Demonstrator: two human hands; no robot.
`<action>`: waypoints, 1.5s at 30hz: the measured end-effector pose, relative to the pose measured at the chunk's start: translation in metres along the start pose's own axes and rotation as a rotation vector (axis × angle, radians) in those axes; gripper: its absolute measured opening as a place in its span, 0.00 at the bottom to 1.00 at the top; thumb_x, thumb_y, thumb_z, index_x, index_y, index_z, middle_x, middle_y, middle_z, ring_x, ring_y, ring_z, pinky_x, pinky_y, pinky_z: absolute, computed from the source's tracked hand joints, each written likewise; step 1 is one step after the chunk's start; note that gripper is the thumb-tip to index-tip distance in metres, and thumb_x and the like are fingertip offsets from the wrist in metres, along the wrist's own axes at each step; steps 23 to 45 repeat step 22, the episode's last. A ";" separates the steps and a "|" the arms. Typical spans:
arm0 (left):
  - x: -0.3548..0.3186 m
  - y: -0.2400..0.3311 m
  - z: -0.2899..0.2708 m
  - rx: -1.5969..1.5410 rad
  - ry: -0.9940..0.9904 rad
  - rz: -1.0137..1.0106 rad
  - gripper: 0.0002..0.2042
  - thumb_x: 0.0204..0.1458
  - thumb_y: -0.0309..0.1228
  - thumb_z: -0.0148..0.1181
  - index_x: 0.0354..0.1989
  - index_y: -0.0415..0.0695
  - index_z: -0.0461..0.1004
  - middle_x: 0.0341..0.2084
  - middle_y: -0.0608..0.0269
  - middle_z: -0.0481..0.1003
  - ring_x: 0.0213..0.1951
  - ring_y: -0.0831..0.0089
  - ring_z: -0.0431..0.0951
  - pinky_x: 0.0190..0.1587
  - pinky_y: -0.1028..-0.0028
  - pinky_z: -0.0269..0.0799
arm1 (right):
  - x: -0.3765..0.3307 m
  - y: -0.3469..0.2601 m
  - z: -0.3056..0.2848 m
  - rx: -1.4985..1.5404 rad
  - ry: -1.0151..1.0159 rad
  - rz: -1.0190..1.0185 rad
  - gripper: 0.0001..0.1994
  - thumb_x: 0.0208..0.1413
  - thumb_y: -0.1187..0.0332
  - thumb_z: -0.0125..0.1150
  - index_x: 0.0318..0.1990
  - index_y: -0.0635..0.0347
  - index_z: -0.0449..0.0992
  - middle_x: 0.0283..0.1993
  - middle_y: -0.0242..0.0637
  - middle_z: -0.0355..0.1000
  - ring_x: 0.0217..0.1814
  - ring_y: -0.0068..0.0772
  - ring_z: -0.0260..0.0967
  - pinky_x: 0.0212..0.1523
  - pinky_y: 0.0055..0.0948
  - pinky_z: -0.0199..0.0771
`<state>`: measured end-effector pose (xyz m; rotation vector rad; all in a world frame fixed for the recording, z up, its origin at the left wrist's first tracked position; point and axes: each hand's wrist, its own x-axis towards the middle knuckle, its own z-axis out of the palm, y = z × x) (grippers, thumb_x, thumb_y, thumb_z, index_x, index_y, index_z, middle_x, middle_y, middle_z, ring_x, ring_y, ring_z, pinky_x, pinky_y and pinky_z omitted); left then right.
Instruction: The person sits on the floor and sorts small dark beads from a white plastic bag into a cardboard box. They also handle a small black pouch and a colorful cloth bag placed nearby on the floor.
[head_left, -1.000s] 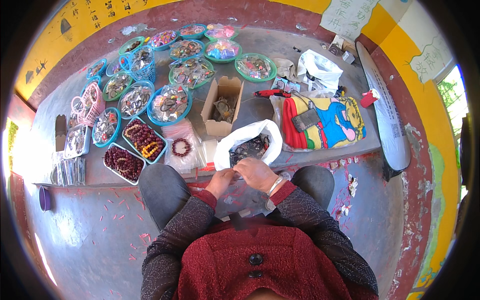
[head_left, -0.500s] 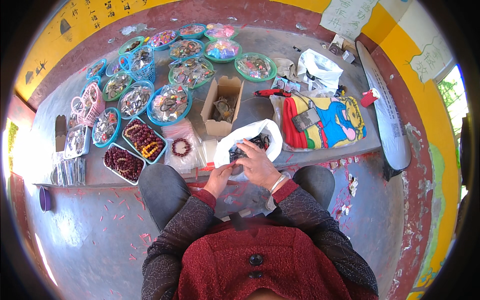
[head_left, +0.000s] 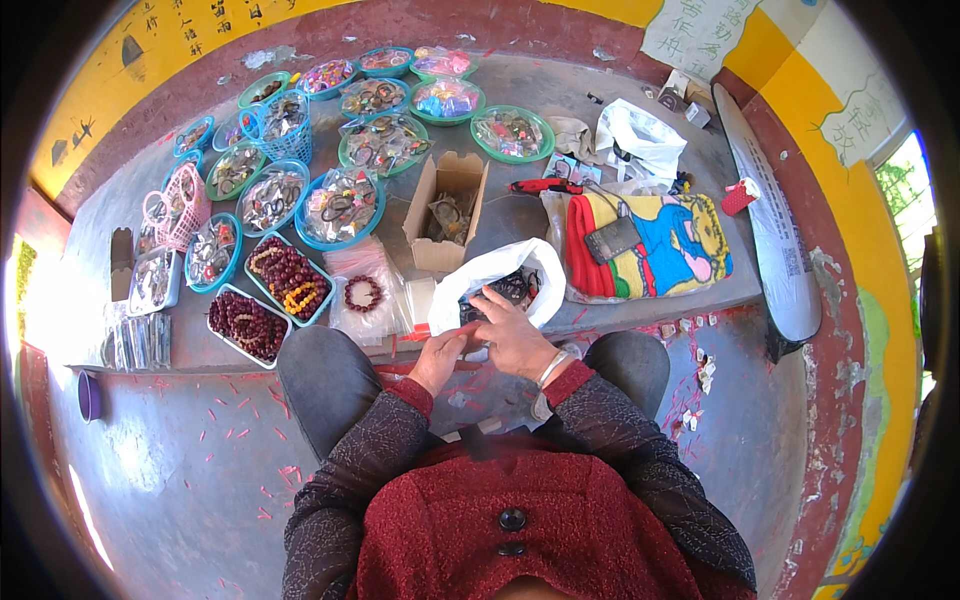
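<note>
A white plastic bag (head_left: 547, 264) stands with its mouth wide between my knees, at the edge of the grey platform. Dark, cord-like small items (head_left: 517, 287) fill it. At the bag's near rim my left hand (head_left: 437, 362) is closed, thumb against bent fingers. My right hand (head_left: 518, 342) reaches over the near side of the mouth, its fingers bent and the tips meeting those of the left. Whatever is pinched between the hands is too small and covered to make out. A bracelet circles my right wrist.
An open cardboard box (head_left: 422, 238) stands behind the bag. To the left are trays of dark beads (head_left: 290, 280), a bead bracelet (head_left: 362, 294) on plastic sleeves, and several baskets of packaged trinkets (head_left: 340, 208). A colourful folded blanket (head_left: 650, 245) lies right, with a phone (head_left: 612, 240) on it.
My right hand has dropped slightly toward me and its fingers have shifted, baring more of the dark items in the bag. The left hand stays almost in place.
</note>
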<state>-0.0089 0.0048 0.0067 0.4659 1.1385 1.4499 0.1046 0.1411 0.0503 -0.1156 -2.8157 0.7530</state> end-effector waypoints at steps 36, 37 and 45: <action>0.002 0.002 -0.006 -0.328 -0.013 0.027 0.19 0.57 0.36 0.43 0.53 0.38 0.61 0.44 0.49 0.70 0.43 0.65 0.74 0.43 0.72 0.73 | -0.003 0.024 0.013 0.628 0.082 0.531 0.09 0.46 0.67 0.61 0.34 0.60 0.77 0.28 0.33 0.75 0.30 0.24 0.71 0.34 0.24 0.70; 0.002 0.002 -0.006 -0.328 -0.013 0.027 0.19 0.57 0.36 0.43 0.53 0.38 0.61 0.44 0.49 0.70 0.43 0.65 0.74 0.43 0.72 0.73 | -0.003 0.024 0.013 0.628 0.082 0.531 0.09 0.46 0.67 0.61 0.34 0.60 0.77 0.28 0.33 0.75 0.30 0.24 0.71 0.34 0.24 0.70; 0.002 0.002 -0.006 -0.328 -0.013 0.027 0.19 0.57 0.36 0.43 0.53 0.38 0.61 0.44 0.49 0.70 0.43 0.65 0.74 0.43 0.72 0.73 | -0.003 0.024 0.013 0.628 0.082 0.531 0.09 0.46 0.67 0.61 0.34 0.60 0.77 0.28 0.33 0.75 0.30 0.24 0.71 0.34 0.24 0.70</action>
